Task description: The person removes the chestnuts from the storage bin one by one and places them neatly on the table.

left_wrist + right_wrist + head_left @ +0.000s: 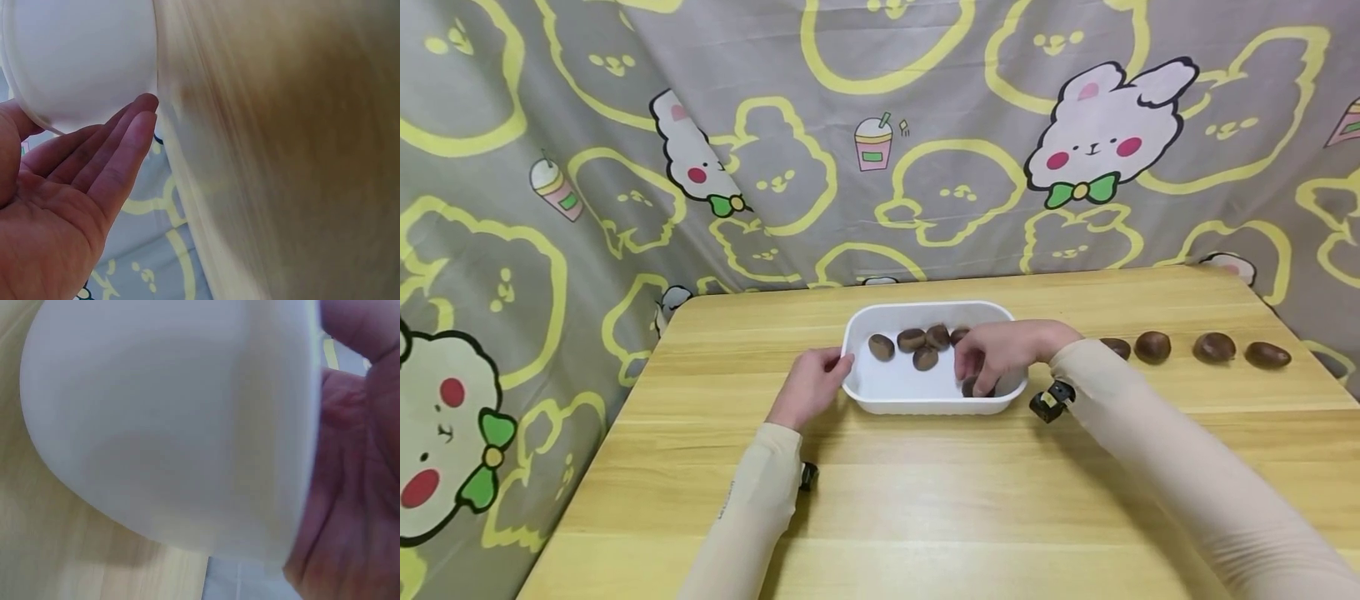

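Observation:
A white oval-ended container (895, 404) holds several brown chestnuts (926, 358). At its left end, my left hand (808, 385) pinches the rim; the left wrist view shows the hand (69, 200) with its thumb over the edge and long fingers along the outer wall of the container (81, 56). My right hand (1000, 354) reaches over the right end, fingertips down round a dark chestnut (976, 387) near the front inner wall. In the right wrist view the container's wall (156, 425) hides those fingertips, and only the palm side of the hand (350, 481) shows.
Right of the container, partly behind the right wrist, several chestnuts (1214, 348) lie in a row on the wooden table (925, 492). A grey patterned curtain (820, 200) hangs behind the table and on its left. Black wrist devices (1052, 402) sit at the sleeves.

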The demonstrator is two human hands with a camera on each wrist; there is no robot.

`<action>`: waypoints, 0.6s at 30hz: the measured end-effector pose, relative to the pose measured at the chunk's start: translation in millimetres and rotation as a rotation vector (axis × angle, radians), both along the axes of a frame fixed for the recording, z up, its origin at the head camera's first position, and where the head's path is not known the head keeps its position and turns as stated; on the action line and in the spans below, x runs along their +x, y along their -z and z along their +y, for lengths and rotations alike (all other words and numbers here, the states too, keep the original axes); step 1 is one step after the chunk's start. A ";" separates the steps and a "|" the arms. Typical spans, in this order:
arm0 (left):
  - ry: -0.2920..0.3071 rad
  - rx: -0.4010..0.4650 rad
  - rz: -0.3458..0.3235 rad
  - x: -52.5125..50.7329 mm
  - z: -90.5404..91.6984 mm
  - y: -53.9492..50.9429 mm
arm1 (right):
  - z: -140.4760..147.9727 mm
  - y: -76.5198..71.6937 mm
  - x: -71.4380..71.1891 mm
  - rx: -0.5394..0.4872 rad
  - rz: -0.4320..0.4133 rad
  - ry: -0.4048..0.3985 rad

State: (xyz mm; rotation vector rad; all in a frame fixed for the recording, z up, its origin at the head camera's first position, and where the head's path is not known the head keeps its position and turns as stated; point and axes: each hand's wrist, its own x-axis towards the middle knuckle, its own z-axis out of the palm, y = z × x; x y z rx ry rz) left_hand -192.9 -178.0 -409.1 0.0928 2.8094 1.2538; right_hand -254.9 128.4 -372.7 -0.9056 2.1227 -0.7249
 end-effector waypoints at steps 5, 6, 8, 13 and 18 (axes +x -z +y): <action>-0.006 -0.004 -0.005 -0.6 1.1 -2.1 | 3.9 -1.5 -1.1 -0.061 -0.041 0.028; -0.006 -0.004 -0.005 -0.7 1.5 -2.3 | 4.7 -1.7 -1.3 -0.069 -0.040 0.031; -0.005 -0.005 -0.003 -0.9 2.2 -2.5 | 6.3 -1.7 -1.7 -0.088 -0.039 0.040; -0.011 -0.011 -0.006 -1.1 2.4 -2.8 | 8.9 -1.9 -1.3 -0.130 -0.038 0.067; -0.016 -0.021 -0.010 -0.7 1.9 -2.8 | 9.9 -0.1 -0.4 -0.160 -0.004 0.087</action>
